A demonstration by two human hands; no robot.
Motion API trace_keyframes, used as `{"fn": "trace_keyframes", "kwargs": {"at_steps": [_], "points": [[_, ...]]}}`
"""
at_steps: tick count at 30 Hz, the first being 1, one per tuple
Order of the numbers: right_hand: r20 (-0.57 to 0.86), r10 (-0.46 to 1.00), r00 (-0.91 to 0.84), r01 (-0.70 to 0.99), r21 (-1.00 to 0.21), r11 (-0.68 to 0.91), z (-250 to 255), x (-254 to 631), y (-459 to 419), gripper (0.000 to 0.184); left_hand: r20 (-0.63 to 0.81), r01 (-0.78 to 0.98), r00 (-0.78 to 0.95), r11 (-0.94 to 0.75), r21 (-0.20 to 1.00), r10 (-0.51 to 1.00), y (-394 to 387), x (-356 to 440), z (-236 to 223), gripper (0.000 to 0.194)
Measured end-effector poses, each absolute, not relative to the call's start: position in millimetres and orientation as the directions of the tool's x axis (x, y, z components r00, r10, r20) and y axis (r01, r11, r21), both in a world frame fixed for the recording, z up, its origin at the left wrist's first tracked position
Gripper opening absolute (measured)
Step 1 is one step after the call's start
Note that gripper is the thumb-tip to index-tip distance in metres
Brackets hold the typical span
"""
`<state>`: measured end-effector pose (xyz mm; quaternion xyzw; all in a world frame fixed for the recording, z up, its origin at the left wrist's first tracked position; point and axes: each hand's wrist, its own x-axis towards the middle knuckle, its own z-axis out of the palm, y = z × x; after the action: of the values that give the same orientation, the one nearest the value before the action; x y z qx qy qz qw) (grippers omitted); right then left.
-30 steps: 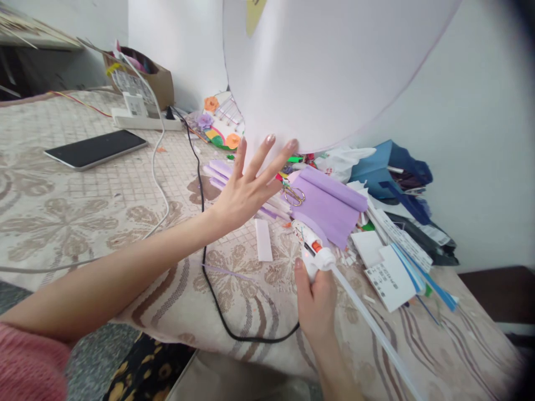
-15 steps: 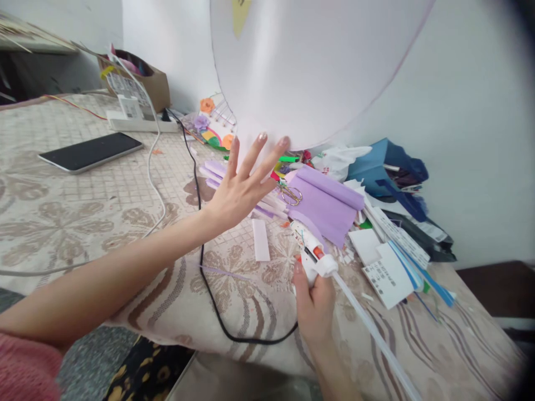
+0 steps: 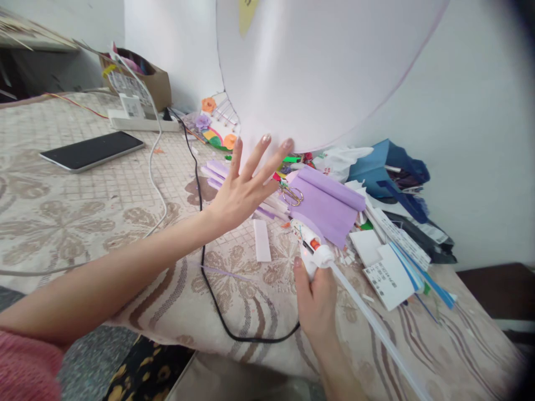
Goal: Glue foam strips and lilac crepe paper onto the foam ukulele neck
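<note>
While right hand (image 3: 316, 298) grips glue gun (image 3: 322, 255) | left hand (image 3: 244, 195) splays open | card (image 3: 388, 280) seemingly Chinese-lettered

A patterned cloth-covered table (image 3: 234, 301) carries a black tablet (image 3: 92, 151), purple paper (image 3: 328, 206), scissors (image 3: 291, 195) and a power strip (image 3: 144, 121).

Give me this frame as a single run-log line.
left hand: fingers spread at white round panel | right hand: holding glue gun | nearby: purple sheet, scissors
</note>
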<state>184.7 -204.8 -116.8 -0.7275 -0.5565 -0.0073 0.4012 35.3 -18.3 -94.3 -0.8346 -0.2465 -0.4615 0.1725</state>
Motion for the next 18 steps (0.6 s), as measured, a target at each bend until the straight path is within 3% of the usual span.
{"fn": "trace_keyframes", "kwargs": {"at_steps": [9, 18], "points": [[0.400, 0.815, 0.420, 0.760, -0.645, -0.075, -115.5, 184.0, -213.8, 0.032, 0.850, 0.560, 0.449, -0.828, -0.028, 0.275, -19.8, 34.3, -92.6, 0.023], [0.195, 0.855, 0.480, 0.593, -0.790, -0.153, -137.6, 192.2, -233.6, 0.045, 0.866, 0.566, 0.428, -0.824, -0.032, 0.260, -13.2, 30.8, -93.4, 0.025]]}}
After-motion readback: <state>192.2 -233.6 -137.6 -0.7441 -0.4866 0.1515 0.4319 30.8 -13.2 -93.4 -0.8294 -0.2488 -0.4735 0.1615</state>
